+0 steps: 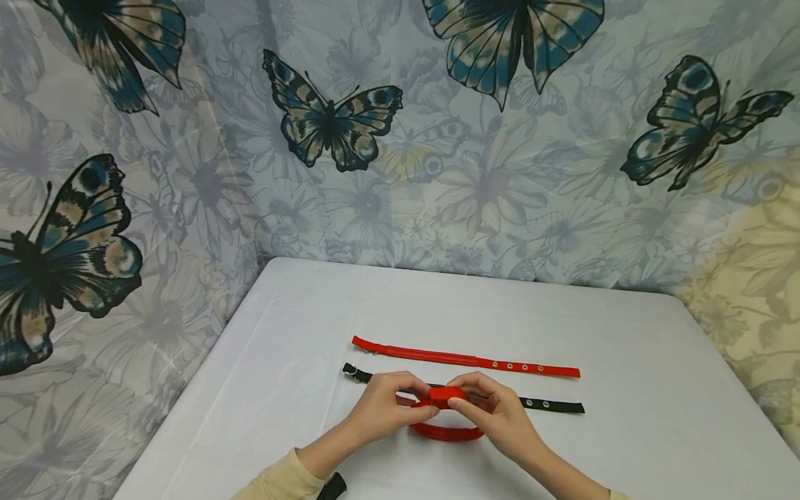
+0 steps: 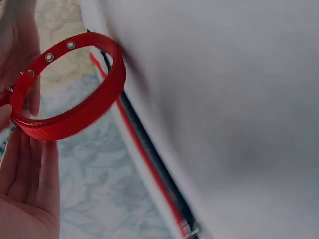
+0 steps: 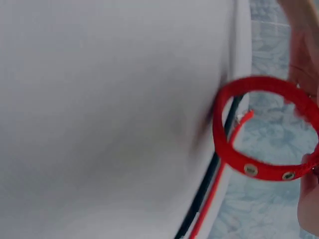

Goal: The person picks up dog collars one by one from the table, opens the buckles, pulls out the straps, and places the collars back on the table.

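Observation:
A red collar (image 1: 446, 434) with metal eyelets is bent into a closed loop between both hands above the table. My left hand (image 1: 386, 410) pinches it on the left, thumb below and fingers above. Opposite, my right hand (image 1: 500, 419) grips the same band between thumb and fingers. In the left wrist view, the looped red collar (image 2: 82, 117) shows its eyelets near the fingers. Two of its eyelets also face the camera on the red collar (image 3: 264, 172) in the right wrist view. Fingers partly hide the place where its ends meet.
Behind the hands, a black collar (image 1: 553, 405) lies stretched out, its middle hidden by them. Farther back, a second red collar (image 1: 437, 357) lies flat on the white table (image 1: 300, 305). A black object (image 1: 332, 486) shows beside the left sleeve. Butterfly-patterned cloth (image 1: 387, 208) hangs behind.

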`<action>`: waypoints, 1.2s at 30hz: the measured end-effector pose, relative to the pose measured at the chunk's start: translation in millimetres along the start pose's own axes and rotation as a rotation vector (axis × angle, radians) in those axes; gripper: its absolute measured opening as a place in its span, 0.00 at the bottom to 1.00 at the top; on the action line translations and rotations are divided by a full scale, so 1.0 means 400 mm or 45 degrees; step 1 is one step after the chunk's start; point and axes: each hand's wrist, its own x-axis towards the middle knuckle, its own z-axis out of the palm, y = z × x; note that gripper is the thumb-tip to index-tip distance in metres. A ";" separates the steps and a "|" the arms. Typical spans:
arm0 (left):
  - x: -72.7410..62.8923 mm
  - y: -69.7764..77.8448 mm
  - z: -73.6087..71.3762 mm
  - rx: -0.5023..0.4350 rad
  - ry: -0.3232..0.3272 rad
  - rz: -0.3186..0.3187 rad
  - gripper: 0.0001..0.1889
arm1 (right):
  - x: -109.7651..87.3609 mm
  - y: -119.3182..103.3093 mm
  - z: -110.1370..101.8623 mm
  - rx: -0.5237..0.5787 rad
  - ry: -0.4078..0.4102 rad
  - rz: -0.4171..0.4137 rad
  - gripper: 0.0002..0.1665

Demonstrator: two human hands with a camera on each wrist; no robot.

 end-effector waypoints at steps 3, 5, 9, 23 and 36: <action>-0.001 0.010 -0.005 0.052 0.002 0.067 0.04 | 0.001 -0.004 0.000 0.001 0.003 -0.015 0.12; -0.001 0.013 -0.007 0.096 0.000 0.096 0.04 | 0.001 -0.004 0.001 -0.001 0.012 -0.009 0.12; -0.005 0.009 -0.006 0.075 -0.034 0.027 0.06 | -0.003 -0.002 0.002 0.007 -0.002 0.036 0.13; 0.000 0.004 -0.007 0.138 -0.089 0.016 0.08 | 0.011 -0.019 -0.022 -0.277 -0.074 -0.100 0.16; -0.007 0.013 -0.001 0.272 -0.011 0.086 0.08 | 0.000 -0.070 -0.050 -0.374 -0.020 -0.082 0.11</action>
